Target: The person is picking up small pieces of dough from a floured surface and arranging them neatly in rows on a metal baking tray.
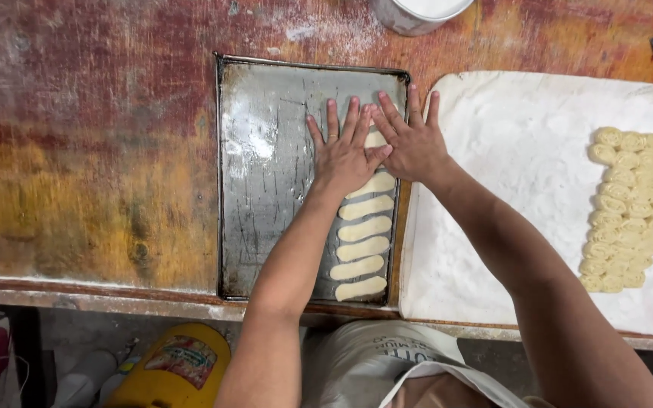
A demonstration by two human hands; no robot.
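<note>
Both hands, left hand and right hand, lay flat, fingers spread, gripping nothing, pressing a crosswise dough strip on the baking tray.

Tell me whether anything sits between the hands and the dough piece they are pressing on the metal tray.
Nothing visible does. The left hand and right hand lie flat, side by side, directly on the pale oblong dough piece on the scratched metal baking tray.

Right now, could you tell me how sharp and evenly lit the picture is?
Head view: sharp overall, with soft, even light; slight sheen on the tray; the hands cast only faint shadows; the dough pieces are crisp; the bowl is cut by the top edge.
</note>
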